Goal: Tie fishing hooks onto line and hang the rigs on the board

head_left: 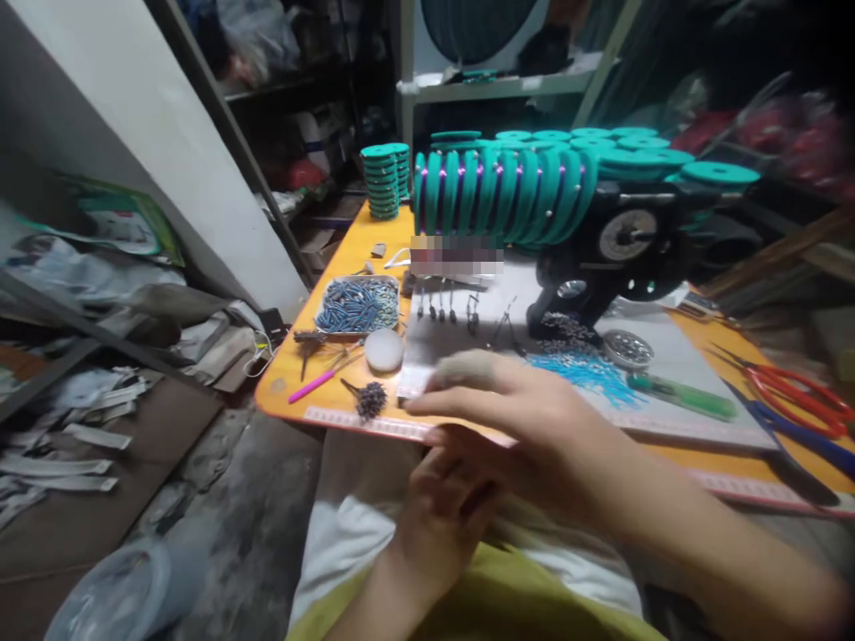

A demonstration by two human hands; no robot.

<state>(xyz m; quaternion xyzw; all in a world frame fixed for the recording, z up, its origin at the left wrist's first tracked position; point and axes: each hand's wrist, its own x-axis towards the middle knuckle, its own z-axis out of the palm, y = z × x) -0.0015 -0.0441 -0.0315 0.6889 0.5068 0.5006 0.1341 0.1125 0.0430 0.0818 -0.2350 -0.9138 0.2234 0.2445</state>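
Observation:
My right hand (pixel 508 401) reaches across the front edge of the table, palm down, fingers stretched out and slightly blurred. A grey-green cover wraps one of its fingers. Beneath it, my left hand (pixel 441 507) is above my lap with curled fingers, close to the right palm; whatever it may hold is hidden. Left of the right fingertips lies a bunch of small dark pieces (pixel 370 401). Nearby are a round whitish disc (pixel 384 352) and a thin tool with a pink handle (pixel 321 381). Light blue thin pieces (pixel 591 376) lie spread beyond my right wrist.
A tray of small blue pieces (pixel 357 304) sits on the yellow table (pixel 280 385). Teal discs (pixel 498 191) hang in a row on a black stand (pixel 594 267). Right are a dish of metal bits (pixel 628 347), a green handle (pixel 691 399) and red-handled pliers (pixel 798 392).

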